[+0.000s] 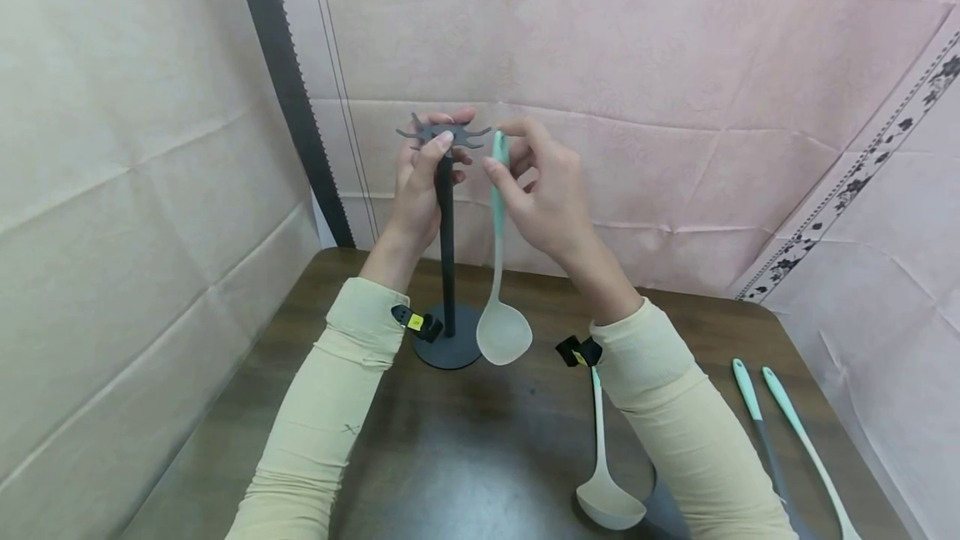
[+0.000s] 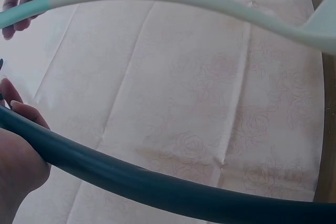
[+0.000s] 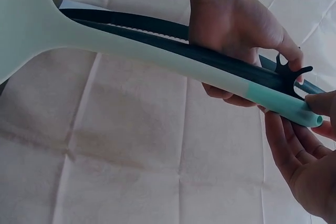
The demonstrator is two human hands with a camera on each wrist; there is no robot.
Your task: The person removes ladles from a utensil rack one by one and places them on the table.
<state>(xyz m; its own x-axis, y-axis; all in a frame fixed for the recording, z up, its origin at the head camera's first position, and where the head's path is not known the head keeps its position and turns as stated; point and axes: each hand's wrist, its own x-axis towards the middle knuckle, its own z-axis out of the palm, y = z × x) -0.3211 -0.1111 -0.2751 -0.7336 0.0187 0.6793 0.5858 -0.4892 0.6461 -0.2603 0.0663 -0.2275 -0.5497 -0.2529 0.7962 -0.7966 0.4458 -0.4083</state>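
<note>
My left hand (image 1: 420,182) holds the top of a dark utensil stand (image 1: 447,248), its thumb on the hooked crown (image 1: 450,136) and its fingers behind. The stand rises upright from a round base (image 1: 447,348). My right hand (image 1: 546,190) pinches a pale spoon (image 1: 504,332) near the end of its mint handle. Bowl down, the spoon hangs beside the post, with its handle end close to a right-hand hook. In the right wrist view, the mint handle end (image 3: 283,106) lies near the hooks (image 3: 294,74); whether they touch I cannot tell.
A pale ladle (image 1: 611,502) lies on the brown table (image 1: 465,457) by my right forearm. Two more mint-handled utensils, one with a dark shaft (image 1: 768,448) and one pale (image 1: 813,452), lie at the right. Patterned cloth (image 1: 637,107) hangs behind the table.
</note>
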